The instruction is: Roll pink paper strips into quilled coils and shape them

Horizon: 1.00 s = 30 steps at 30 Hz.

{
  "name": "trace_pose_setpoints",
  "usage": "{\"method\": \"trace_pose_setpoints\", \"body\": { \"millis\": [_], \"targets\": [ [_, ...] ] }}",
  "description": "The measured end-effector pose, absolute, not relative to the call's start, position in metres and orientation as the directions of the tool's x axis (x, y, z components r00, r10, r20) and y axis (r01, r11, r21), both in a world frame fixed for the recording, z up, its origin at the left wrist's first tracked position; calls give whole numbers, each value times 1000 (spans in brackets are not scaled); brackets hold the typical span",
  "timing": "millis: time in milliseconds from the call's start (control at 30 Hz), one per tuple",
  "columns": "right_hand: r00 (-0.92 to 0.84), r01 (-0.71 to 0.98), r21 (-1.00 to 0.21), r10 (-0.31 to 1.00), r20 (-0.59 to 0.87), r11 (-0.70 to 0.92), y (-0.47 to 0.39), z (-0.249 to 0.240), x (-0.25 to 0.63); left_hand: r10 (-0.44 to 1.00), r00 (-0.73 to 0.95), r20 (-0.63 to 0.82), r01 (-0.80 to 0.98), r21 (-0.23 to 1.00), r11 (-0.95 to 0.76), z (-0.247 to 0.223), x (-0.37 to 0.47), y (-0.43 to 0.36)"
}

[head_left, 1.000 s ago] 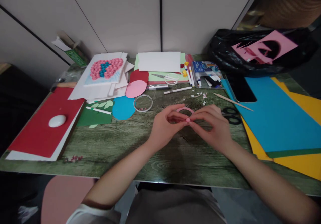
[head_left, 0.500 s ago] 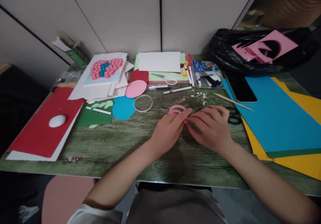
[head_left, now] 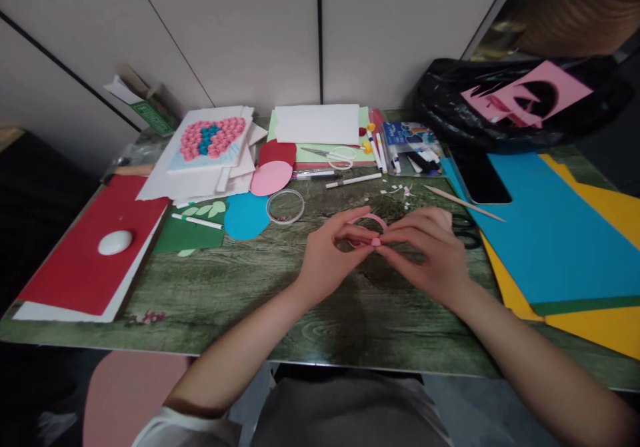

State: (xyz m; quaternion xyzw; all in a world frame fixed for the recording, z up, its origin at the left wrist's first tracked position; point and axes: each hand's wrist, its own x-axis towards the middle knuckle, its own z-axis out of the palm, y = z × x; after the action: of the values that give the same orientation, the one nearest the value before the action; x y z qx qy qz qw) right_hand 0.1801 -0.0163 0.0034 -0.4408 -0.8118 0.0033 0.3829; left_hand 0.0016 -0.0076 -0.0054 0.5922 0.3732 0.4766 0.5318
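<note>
Pink roll (head_left: pixel 376 241), above the surface (head_left: pixel 200 300), pinched by left grip (head_left: pixel 327 253) and right grip (head_left: pixel 433 250); probably light, soft and crushable, best held gently by its sides. Pink strip (head_left: pixel 375 218) curves beyond; scissors (head_left: pixel 466 231) lie right.

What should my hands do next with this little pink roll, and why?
I'd probably turn the pink roll slightly, winding in more strip: fingertips of the left hand and right hand pinch it, and a pink strip curves unrolled beyond them.
</note>
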Motion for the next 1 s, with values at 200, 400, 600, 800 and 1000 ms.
{"method": "trace_pose_setpoints", "body": {
  "millis": [200, 400, 600, 800, 1000],
  "targets": [
    [-336, 765, -296, 747, 574, 572, -15, 0, 178, 924, 232, 303, 235, 905, -356, -4, 2, -7],
    [-368, 831, -129, 708, 602, 542, -17, 0, 175, 811, 302, 501, 502, 639, -582, -10, -2, -6],
    [-456, 837, 66, 625, 633, 543, -22, -3, 169, 671, 454, 587, 608, 347, -714, -19, -4, -8],
    [-471, 818, 78, 584, 661, 571, -22, -4, 171, 773, 409, 485, 539, 556, -633, -12, -3, -7],
    [-389, 726, -205, 637, 666, 657, -19, 4, 180, 915, 324, 241, -39, 969, -242, -2, -1, -3]
  ]
}}
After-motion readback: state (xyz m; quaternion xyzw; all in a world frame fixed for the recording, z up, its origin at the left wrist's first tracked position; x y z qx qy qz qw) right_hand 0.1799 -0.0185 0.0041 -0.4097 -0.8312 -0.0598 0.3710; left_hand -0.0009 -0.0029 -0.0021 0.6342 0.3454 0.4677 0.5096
